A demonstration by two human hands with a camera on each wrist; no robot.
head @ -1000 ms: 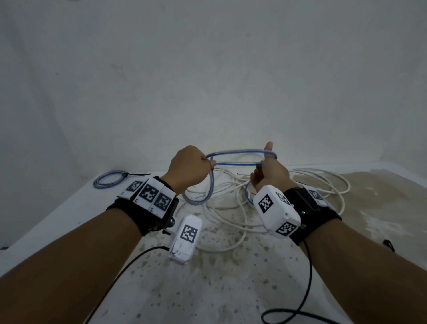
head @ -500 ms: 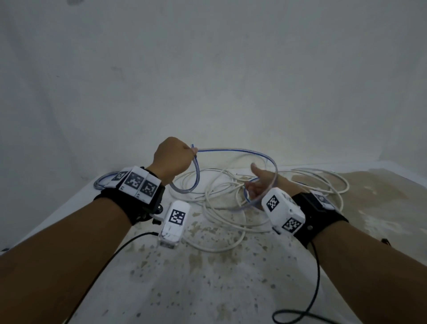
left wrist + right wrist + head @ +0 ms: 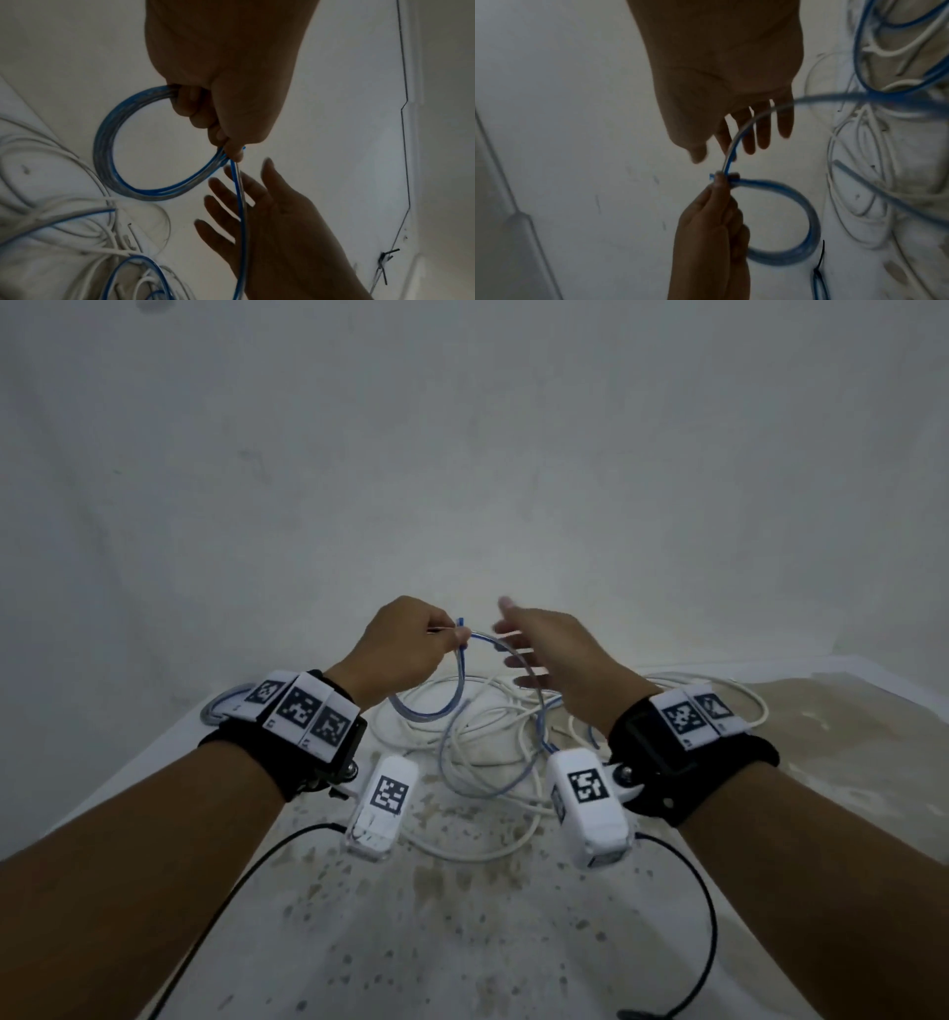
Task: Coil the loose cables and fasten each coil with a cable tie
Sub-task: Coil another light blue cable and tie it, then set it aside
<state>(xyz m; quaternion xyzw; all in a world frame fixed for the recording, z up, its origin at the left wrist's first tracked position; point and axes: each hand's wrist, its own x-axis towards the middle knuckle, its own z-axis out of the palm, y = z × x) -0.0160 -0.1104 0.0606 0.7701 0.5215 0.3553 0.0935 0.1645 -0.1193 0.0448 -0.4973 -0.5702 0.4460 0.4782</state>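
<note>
Left hand (image 3: 405, 642): centre of the head view, raised above the surface (image 3: 462, 942); fingers curled round a small coil of blue cable (image 3: 120, 142), thumb and forefinger pinching the loops together at the top, with the cable's cut end poking out just above the pinch.

Right hand (image 3: 554, 654): just right of the left hand, fingers spread and straight, gripping nothing; a free strand of the blue cable runs across its fingers (image 3: 762, 130) in the right wrist view, then arcs down toward the pile.

Blue cable, remainder: trails from the coil into the lower middle of the head view, mixed into the pile.

White cables (image 3: 493, 726): loose tangled pile on the surface, behind and below both hands.

Bundled cable (image 3: 221, 711): grey-blue coil at left of the head view, partly hidden behind the left wristband.

Black cable tie (image 3: 820, 261): lower right of the right wrist view, lying on the surface near the held coil.

Surface: white, with brownish stains.
</note>
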